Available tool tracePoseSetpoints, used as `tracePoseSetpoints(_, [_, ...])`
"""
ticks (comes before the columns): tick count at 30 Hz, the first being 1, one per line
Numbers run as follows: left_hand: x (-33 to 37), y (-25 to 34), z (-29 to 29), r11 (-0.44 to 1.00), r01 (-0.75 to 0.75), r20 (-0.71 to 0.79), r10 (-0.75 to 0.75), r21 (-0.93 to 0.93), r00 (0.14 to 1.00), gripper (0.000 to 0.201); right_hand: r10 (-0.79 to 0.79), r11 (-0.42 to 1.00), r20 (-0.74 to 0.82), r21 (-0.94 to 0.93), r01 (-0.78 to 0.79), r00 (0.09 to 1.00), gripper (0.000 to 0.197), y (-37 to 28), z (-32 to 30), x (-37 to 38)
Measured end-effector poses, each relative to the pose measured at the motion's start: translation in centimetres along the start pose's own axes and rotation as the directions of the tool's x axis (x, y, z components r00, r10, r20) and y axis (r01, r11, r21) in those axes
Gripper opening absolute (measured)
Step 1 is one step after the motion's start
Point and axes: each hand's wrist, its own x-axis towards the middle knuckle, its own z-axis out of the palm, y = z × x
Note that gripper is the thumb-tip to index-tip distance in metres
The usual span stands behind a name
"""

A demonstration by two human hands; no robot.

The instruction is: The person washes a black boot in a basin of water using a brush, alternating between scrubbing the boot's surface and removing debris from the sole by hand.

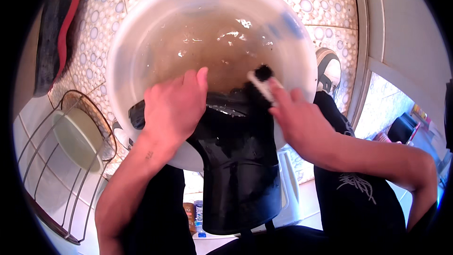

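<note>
A wet, shiny black rubber boot (238, 165) lies across the near rim of a large white basin (118, 61), its shaft toward me and its foot part over the basin. My left hand (172, 106) is closed over the foot part, thumb sticking up, with most of its fingers hidden behind the hand. In my right hand (302, 118) is a scrubbing brush (264, 87) with a pale back and black bristles, held against the boot near the ankle. Murky brown water (203, 52) fills the basin's bottom, and light glints on it.
A wire rack (78, 184) with a pale green bowl (78, 139) stands at the left. Beyond it is a black object with a red edge (63, 28). Bottles (189, 217) stand below the boot. A door frame (361, 66) runs along the right, past my shoe (329, 71).
</note>
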Motion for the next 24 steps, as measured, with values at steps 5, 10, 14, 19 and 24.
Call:
tracePoseSetpoints(5, [0.2, 0.1, 0.4, 0.998, -0.025, 0.006, 0.025, 0.056, 1.000, 0.040, -0.155, 0.988, -0.013, 0.024, 0.156, 0.988, 0.049, -3.9, 1.6, 0.9])
tracePoseSetpoints(10, [1.4, 0.5, 1.1, 0.998, -0.010, 0.046, 0.007, 0.057, 0.999, 0.039, -0.137, 0.986, -0.210, 0.066, 0.154, 0.968, 0.047, 0.7, 1.4, 5.5])
tracePoseSetpoints(14, [3.0, 0.3, 2.2, 0.998, 0.033, 0.124, -0.039, 0.045, 0.991, 0.040, 0.013, 0.917, -0.205, 0.393, 0.070, 0.979, 0.047, -0.1, -1.1, 9.5])
tracePoseSetpoints(19, [4.4, -1.7, 2.7, 0.980, 0.060, 0.321, -0.119, 0.189, 0.940, 0.046, 0.029, 0.864, -0.057, 0.504, 0.003, 0.998, 0.051, -1.8, -1.4, 11.4])
tracePoseSetpoints(24, [4.8, -3.1, 0.6, 0.993, 0.089, 0.306, -0.062, -0.074, 0.950, 0.066, -0.168, 0.875, -0.263, 0.405, 0.266, 0.950, 0.062, 4.2, -0.1, 12.3])
